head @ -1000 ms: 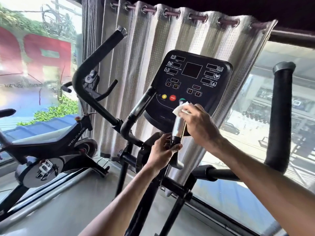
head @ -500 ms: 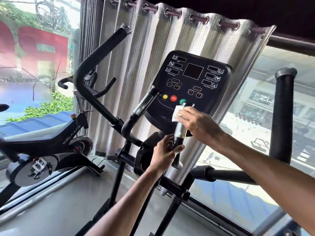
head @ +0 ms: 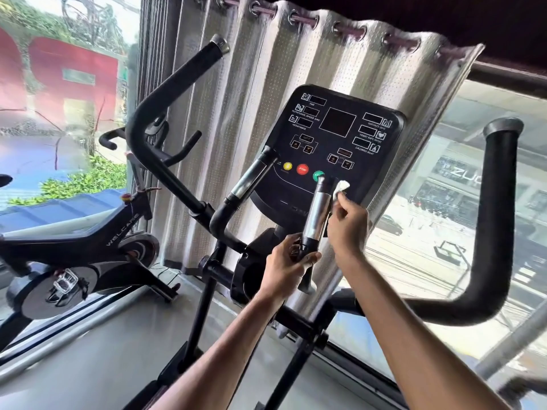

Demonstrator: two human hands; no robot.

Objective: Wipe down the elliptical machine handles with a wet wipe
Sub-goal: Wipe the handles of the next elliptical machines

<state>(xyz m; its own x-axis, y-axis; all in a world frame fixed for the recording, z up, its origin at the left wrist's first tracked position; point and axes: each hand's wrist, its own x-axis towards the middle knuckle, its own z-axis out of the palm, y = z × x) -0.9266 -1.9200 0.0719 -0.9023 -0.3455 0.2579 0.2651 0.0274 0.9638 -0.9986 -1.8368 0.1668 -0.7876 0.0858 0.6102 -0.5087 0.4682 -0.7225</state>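
The elliptical's right inner handle (head: pixel 317 216) is a short upright bar with a shiny metal sensor sleeve, standing below the black console (head: pixel 340 143). My left hand (head: pixel 288 269) grips its black lower end. My right hand (head: pixel 347 224) pinches a white wet wipe (head: pixel 340 187) just to the right of the handle's upper part; whether the wipe touches the bar is unclear. The left inner handle (head: pixel 251 179) slants up beside the console. Two long black foam handles stand at the left (head: pixel 165 108) and the right (head: pixel 500 208).
A black exercise bike (head: pixel 88 250) stands at the left by the window. A grey curtain (head: pixel 296 69) hangs behind the console. Glass windows close off the left and right sides. Grey floor (head: pixel 103 350) lies below my arms.
My right hand has come off the top of the inner handle and moved to its right side with the wipe. My left hand keeps its grip. The camera view shifted slightly.
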